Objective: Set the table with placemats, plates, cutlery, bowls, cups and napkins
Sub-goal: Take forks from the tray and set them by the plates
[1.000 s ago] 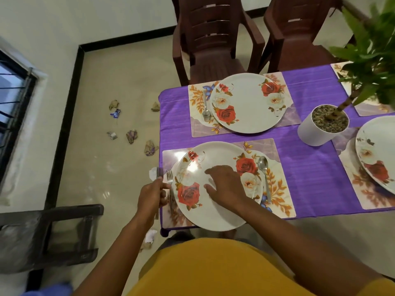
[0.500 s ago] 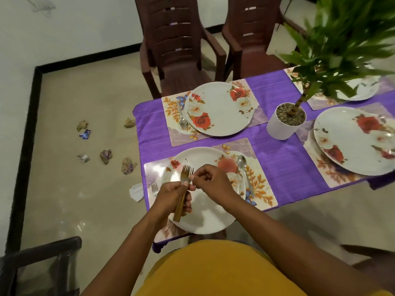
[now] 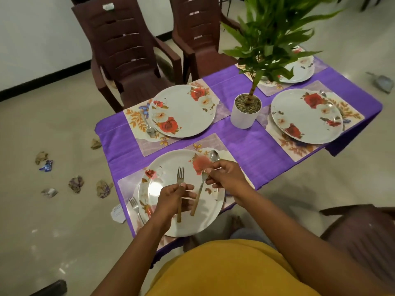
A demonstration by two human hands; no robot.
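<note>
Change: half a second back both forks were bunched together between the two hands; now they have been separated, one to each hand, over the near plate (image 3: 181, 193).
Left hand (image 3: 171, 199): fingers are curled round the neck of the left fork (image 3: 180, 189), tines toward 12 o'clock, wooden handle toward 6.
Right hand (image 3: 226, 178): the right fork (image 3: 197, 197) is pinched near its head, handle slanting toward 7 o'clock; its tines are largely hidden by the fingers.
Meaning: a fork for each of two settings seems to have been sorted out; neither has been laid down yet.
Already laid: a third fork (image 3: 134, 207) lies on the near placemat (image 3: 128, 184) at 9 o'clock of the near plate; a spoon (image 3: 213, 155) lies at its 1 o'clock, just by the right hand.
Other settings: the far plate (image 3: 181, 111) at 12 o'clock has a spoon-like piece at its left edge, though blur leaves that uncertain; the right plate (image 3: 306, 116) at 2 o'clock shows no fork.
Missing: no bowls, cups or napkins are seen on the cloth (image 3: 245, 142).
In the way: the plant pot (image 3: 245, 113) stands between the far and right plates, and its leaves overhang the farthest setting.
Around: two chairs (image 3: 128, 50) at 11 o'clock; crumpled wrappers (image 3: 75, 183) on the floor at 9.
</note>
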